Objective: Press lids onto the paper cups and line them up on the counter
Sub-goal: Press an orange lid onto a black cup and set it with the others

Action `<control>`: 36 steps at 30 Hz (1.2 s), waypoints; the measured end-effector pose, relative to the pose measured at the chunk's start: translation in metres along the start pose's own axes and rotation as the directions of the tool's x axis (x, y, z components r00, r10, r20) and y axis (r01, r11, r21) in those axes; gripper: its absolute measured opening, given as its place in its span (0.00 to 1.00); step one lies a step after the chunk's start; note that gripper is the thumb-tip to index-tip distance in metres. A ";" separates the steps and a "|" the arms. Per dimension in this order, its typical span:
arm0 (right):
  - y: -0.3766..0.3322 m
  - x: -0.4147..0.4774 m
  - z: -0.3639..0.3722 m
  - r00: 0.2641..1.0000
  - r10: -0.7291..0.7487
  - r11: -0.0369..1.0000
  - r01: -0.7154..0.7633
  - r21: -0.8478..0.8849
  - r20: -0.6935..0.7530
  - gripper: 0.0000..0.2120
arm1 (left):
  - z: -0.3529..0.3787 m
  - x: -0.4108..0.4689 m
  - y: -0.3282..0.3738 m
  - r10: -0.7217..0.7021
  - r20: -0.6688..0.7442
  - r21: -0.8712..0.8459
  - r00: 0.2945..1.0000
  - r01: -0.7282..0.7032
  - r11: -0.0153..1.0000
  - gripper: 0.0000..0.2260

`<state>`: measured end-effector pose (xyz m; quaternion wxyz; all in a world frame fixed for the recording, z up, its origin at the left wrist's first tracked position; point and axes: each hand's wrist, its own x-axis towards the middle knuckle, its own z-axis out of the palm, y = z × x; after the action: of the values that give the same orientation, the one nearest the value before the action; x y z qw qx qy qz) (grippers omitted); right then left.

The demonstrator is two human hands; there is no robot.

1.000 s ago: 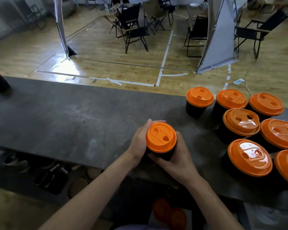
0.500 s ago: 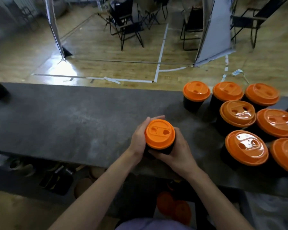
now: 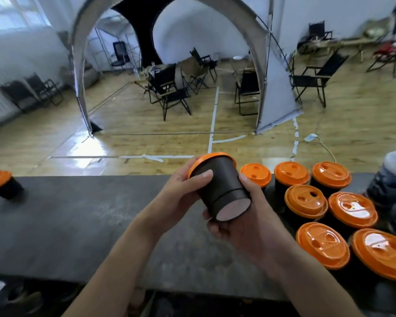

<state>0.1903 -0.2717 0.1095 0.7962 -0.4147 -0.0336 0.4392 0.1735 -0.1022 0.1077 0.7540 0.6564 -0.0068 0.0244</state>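
Wooden floor (image 3: 146, 124) with white tape lines stretches beyond a dark grey table (image 3: 66, 225), with black folding chairs (image 3: 169, 92) grouped under a pale arched tent (image 3: 277, 83) and more chairs along the walls. Both hands hold one black cup (image 3: 220, 186) in the air over the table's middle, clear of the surface. It is tipped over so that its pale base faces the camera and its orange lid (image 3: 200, 162), seated on the rim, points away and to the left. The left hand (image 3: 178, 195) grips the lid end, thumb laid across the cup wall just below the rim and fingers wrapped round the far side. The right hand (image 3: 245, 229) clasps the lower end, thumb on the right wall and fingers curled beneath the base. Just right of the hands, seven lidded cups (image 3: 305, 203) stand upright in a tight cluster on the table, most of them touching or nearly so. A lone cup (image 3: 2, 186), also lidded, stands well apart at the table's far left edge. At the right edge a grey and dark shape is too blurred to tell.
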 end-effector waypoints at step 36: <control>-0.077 -0.025 0.044 0.975 -0.166 0.986 0.164 0.024 0.148 0.37 | 0.024 0.025 0.105 0.190 0.032 0.020 0.981 -0.191 0.981 0.28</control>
<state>0.2084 -0.2825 0.1994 0.8277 -0.3716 -0.1250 0.4015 0.1947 -0.1103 0.2162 0.7404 0.6617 -0.0804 0.0866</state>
